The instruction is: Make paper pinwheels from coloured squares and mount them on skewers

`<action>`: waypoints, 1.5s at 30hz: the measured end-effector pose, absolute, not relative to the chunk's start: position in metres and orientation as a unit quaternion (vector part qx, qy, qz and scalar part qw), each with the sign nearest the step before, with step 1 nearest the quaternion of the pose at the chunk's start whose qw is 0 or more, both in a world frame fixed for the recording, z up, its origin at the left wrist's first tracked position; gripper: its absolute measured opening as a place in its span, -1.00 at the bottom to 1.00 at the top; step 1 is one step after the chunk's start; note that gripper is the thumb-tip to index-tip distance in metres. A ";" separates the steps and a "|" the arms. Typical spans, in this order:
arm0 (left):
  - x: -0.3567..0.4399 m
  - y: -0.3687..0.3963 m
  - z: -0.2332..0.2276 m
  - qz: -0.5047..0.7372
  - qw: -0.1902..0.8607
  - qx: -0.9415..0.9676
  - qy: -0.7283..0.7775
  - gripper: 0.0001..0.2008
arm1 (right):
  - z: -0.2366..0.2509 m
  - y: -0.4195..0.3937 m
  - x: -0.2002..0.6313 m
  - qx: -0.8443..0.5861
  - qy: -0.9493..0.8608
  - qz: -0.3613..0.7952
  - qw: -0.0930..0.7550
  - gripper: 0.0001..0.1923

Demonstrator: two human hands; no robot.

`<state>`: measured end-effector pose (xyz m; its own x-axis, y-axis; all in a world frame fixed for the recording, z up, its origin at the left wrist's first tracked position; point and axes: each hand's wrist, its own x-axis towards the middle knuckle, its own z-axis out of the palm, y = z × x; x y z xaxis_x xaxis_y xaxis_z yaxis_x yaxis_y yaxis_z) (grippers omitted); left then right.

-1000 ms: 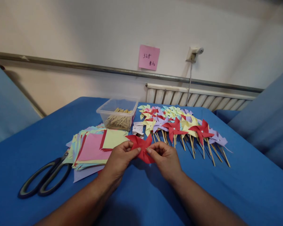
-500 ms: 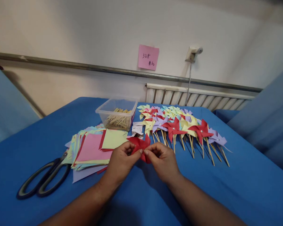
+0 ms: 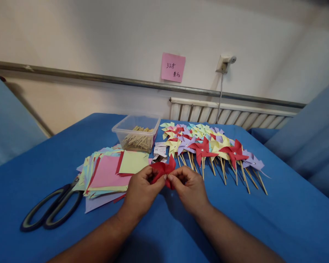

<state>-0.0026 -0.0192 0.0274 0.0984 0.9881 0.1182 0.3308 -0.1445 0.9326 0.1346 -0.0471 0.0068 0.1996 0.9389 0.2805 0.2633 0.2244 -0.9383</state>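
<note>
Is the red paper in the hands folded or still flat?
Folded. The red paper shows corners bent toward its middle, pinched there by the left hand and right hand, above the blue table.

Matt red paper pinwheel (image 3: 163,169), clear glossy plastic tub (image 3: 136,132) of wooden sticks (image 3: 138,140), on smooth blue cloth (image 3: 263,219).

Two hands (image 3: 142,191) hold one red paper (image 3: 163,170). One pair of scissors (image 3: 50,210), one plastic box (image 3: 137,133), one pink note (image 3: 173,67); the pinwheels (image 3: 208,148) overlap too much to count.
</note>
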 end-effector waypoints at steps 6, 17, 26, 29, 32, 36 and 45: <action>-0.002 -0.025 0.033 0.427 0.375 0.649 0.506 -0.91 | 0.009 -0.048 0.134 -0.531 -0.550 0.310 0.566 -0.89; -0.004 -0.024 0.031 0.429 0.378 0.658 0.490 -0.85 | 0.003 -0.043 0.127 -0.420 -0.376 0.508 0.651 -0.77; -0.003 -0.026 0.029 0.421 0.400 0.647 0.494 -0.82 | 0.009 -0.042 0.126 -0.352 -0.325 0.564 0.672 -0.37; -0.003 -0.027 0.031 0.414 0.410 0.638 0.503 -0.85 | 0.009 -0.043 0.127 -0.358 -0.343 0.576 0.650 -0.57; -0.002 -0.028 0.033 0.412 0.427 0.629 0.503 -0.89 | 0.008 -0.044 0.129 -0.374 -0.361 0.572 0.634 -0.73; -0.003 -0.027 0.033 0.418 0.447 0.610 0.504 -0.86 | 0.009 -0.045 0.130 -0.377 -0.357 0.570 0.637 -0.72; -0.002 -0.027 0.039 0.429 0.509 0.557 0.497 -0.82 | 0.010 -0.045 0.131 -0.363 -0.378 0.570 0.633 -0.77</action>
